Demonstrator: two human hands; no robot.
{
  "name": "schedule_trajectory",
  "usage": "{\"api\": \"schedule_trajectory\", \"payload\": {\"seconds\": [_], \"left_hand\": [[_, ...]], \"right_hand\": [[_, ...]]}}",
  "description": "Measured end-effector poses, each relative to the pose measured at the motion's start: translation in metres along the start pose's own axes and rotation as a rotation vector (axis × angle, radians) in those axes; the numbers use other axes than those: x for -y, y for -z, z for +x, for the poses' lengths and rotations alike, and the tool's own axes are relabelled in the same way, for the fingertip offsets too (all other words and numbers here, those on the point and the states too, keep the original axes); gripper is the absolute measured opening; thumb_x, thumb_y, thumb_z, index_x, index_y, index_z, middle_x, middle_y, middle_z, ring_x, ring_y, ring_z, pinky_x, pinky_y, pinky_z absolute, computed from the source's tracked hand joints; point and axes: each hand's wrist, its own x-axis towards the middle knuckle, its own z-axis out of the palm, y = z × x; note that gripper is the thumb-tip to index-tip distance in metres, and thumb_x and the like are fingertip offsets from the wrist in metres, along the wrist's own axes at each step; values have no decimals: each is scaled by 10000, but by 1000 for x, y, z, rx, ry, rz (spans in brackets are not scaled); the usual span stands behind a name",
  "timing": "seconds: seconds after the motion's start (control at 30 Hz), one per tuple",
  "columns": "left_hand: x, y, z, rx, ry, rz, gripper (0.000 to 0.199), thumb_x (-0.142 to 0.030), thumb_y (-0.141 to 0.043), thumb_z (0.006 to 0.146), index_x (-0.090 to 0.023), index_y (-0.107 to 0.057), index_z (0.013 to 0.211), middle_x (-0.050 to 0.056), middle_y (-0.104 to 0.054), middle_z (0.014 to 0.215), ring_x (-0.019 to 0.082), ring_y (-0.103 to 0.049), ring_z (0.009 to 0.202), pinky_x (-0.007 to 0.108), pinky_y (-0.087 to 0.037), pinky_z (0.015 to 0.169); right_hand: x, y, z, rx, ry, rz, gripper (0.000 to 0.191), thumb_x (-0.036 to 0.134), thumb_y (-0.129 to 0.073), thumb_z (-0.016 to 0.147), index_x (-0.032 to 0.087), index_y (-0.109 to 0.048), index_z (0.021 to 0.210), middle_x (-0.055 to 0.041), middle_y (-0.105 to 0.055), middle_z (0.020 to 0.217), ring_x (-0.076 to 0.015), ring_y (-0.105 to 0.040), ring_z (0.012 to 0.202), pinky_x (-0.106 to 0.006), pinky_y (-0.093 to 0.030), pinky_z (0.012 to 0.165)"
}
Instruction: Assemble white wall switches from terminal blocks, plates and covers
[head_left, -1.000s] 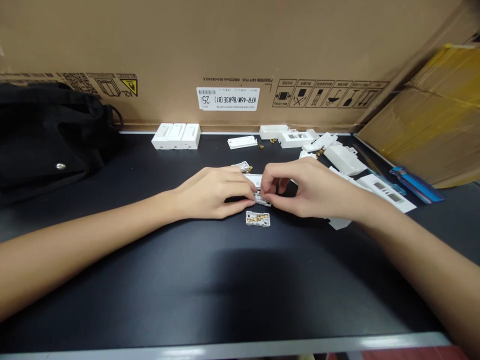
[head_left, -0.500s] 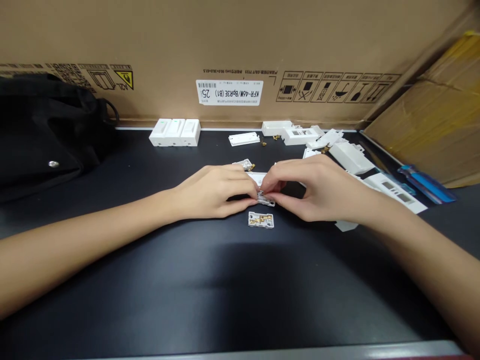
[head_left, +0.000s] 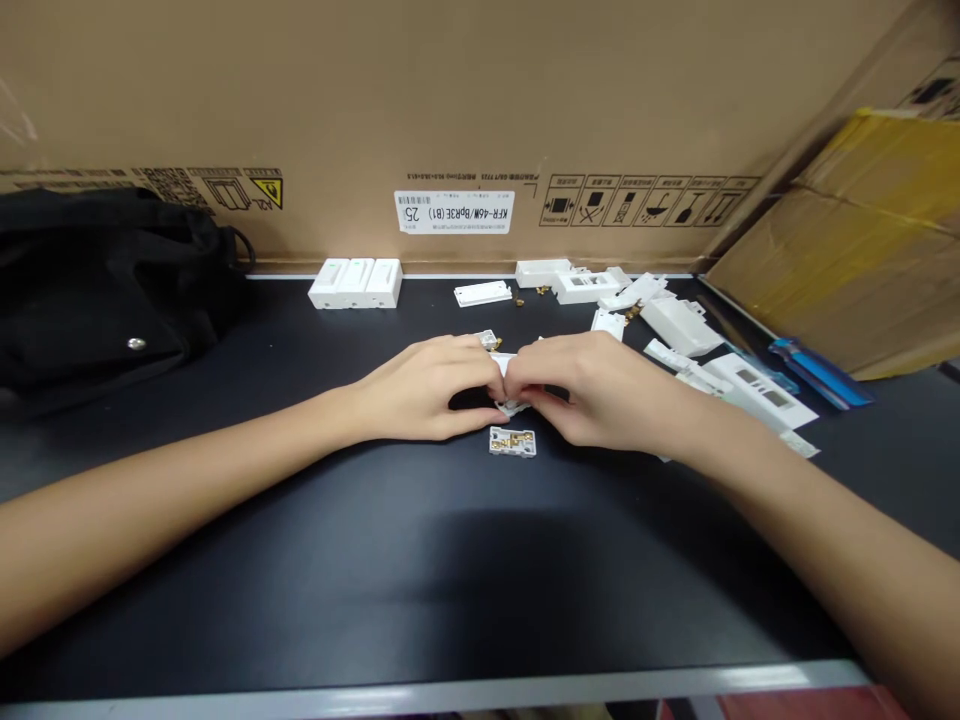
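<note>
Evidently, the small white part (head_left: 512,408) needs bracing from both sides: the left hand (head_left: 431,388) grips its left side between thumb and fingers, while the right hand (head_left: 600,385) pinches at its right side. It sits low over the dark table (head_left: 450,600), probably so the surface can bear some of the pressure — whether the right fingertips also pinch something smaller, I cannot tell. Just in front, the brass-fitted base (head_left: 512,442) lies open side up, which leaves its metal visible and within easy reach. Loose white housings (head_left: 679,325) and a blue-handled tool (head_left: 821,375) lie off to the right — apparently there to give both wrists room.
</note>
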Motion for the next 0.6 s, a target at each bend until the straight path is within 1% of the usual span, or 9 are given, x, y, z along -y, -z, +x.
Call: {"api": "schedule_trajectory", "payload": {"seconds": [0.07, 0.17, 0.27, 0.37, 0.43, 0.5, 0.6], "left_hand": [[-1, 1, 0, -3, 24, 17, 165, -353, -651, 1006, -192, -677, 1035, 37, -719, 980, 197, -633, 957, 324, -495, 882], [-1, 1, 1, -7, 38, 31, 148, -335, -628, 1017, -196, -673, 1036, 38, -710, 985, 194, -625, 962, 321, -489, 884], [-1, 0, 1, 5, 36, 45, 157, -338, -606, 1030, -204, -677, 1067, 44, -715, 1039, 199, -623, 1020, 330, -480, 927], [-1, 0, 2, 29, 38, 76, 197, -388, -598, 1035, -215, -685, 1073, 53, -716, 1100, 212, -617, 1080, 346, -467, 958], [-2, 0, 3, 42, 43, 89, 230, -424, -589, 1038, -218, -689, 1053, 62, -714, 1103, 220, -613, 1089, 352, -465, 957], [-2, 1, 3, 55, 46, 93, 244, -436, -579, 1041, -217, -687, 1040, 65, -713, 1100, 225, -607, 1089, 356, -463, 960], [-3, 1, 4, 60, 45, 101, 247, -440, -578, 1042, -215, -681, 1052, 59, -719, 1103, 224, -601, 1081, 359, -457, 961]], "right_hand": [[-1, 1, 0, -21, -18, 36, 232, 29, -503, 880, 181, -673, 833, -4, -712, 801, -129, -622, 696, -249, -438, 682], [-3, 4, -2, -23, -48, 46, 211, 75, -525, 921, 181, -704, 886, -15, -747, 861, -134, -643, 722, -249, -448, 688], [-8, 6, -3, -43, -92, 34, 199, 111, -535, 934, 191, -717, 923, -21, -757, 894, -147, -649, 734, -262, -454, 688], [-15, 5, -4, -78, -110, -7, 244, 124, -495, 950, 196, -726, 985, -45, -755, 941, -181, -666, 815, -293, -478, 751], [-21, 3, -4, -39, -91, -43, 297, 127, -457, 960, 194, -732, 1050, -73, -743, 1006, -215, -662, 925, -327, -490, 825], [-27, 2, -5, 30, -72, -86, 329, 134, -428, 969, 189, -737, 1069, -95, -721, 1030, -243, -636, 990, -361, -486, 871], [-33, 2, -7, 64, -86, -179, 315, 185, -428, 989, 184, -742, 1010, -110, -692, 993, -260, -612, 966, -396, -470, 872]]}}
